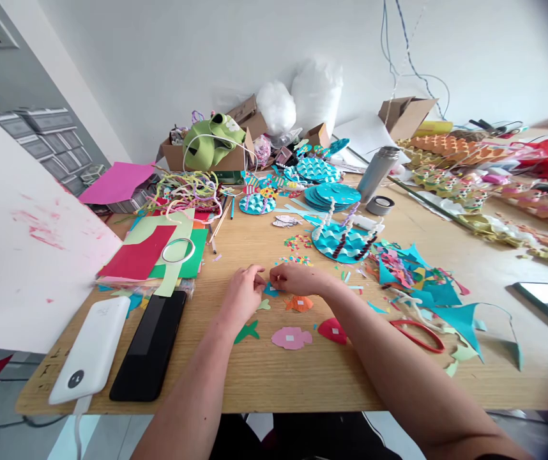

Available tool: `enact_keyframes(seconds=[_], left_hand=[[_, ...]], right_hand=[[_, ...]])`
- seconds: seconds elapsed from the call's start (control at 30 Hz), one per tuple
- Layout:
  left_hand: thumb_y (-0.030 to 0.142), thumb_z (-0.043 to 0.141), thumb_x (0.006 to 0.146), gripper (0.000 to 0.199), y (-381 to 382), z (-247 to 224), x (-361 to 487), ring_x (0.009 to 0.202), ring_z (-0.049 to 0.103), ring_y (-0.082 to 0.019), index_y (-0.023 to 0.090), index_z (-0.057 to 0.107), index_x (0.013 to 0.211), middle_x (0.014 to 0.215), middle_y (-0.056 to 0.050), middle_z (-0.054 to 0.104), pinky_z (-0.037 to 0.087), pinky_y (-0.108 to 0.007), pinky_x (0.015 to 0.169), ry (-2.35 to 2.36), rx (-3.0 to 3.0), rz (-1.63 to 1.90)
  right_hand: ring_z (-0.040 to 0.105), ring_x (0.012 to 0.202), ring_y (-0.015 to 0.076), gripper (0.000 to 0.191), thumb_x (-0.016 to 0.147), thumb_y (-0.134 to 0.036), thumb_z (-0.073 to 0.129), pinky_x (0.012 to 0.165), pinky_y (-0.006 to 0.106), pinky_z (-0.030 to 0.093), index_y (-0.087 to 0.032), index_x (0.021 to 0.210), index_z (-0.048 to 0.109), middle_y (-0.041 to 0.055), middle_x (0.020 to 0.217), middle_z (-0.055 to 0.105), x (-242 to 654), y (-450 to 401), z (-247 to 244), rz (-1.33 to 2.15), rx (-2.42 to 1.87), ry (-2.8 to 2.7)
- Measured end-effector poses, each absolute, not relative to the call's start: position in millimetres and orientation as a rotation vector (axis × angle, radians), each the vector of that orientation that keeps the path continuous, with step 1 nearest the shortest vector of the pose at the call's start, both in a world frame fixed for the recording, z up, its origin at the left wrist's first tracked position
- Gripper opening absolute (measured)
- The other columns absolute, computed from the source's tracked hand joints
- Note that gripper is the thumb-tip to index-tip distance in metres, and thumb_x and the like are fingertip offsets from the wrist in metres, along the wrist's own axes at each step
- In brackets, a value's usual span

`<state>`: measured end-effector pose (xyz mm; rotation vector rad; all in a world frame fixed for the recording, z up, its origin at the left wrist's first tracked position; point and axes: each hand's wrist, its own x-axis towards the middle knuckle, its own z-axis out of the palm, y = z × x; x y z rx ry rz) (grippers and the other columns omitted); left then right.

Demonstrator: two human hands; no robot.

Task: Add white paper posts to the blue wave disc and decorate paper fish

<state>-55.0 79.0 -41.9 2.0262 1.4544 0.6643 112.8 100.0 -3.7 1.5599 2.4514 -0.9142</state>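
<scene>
The left hand [245, 291] curls narrow beside the blue paper [271, 291] and the right hand [299, 279] bunches over it, grip unclear in both, so a light touch should avoid creases.

Blue cutout [271, 291], probably paper, partly hidden.

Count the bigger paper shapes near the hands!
6: blue between the hands; light green, dark green by the left wrist; orange and pink between the forearms; red beside the right one. Forearms may hide some.
</scene>
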Motion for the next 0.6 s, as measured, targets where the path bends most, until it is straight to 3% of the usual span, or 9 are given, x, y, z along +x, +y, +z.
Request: enact_keyframes(seconds=[0.37,0.6], left_hand=[[0.001,0.060,0.076,0.036,78.8,-42.6,-53.8,0.084,0.065,-0.017,0.017,0.061,0.109,0.084,-0.003,0.072,0.049,-0.029,0.080,1.464,2.032,0.688],[0.000,0.061,0.076,0.037,79.0,-42.5,-54.0,0.087,0.065,-0.017,0.018,0.061,0.108,0.085,-0.003,0.072,0.047,-0.030,0.083,1.484,2.061,0.661]], right_hand=[[0.058,0.074,0.0152,0.024,0.080,-0.015,0.048,0.055,0.021,0.031,-0.017,0.092,0.068,0.0060,0.089,0.070,111.2,98.6,-4.9,-0.804,1.580,2.448],[0.054,0.069,0.0126,0.018,0.082,-0.015,0.049,0.055,0.020,0.031,-0.015,0.087,0.066,0.0046,0.084,0.068,114.7,101.2,-6.7,-0.933,1.536,2.488]])
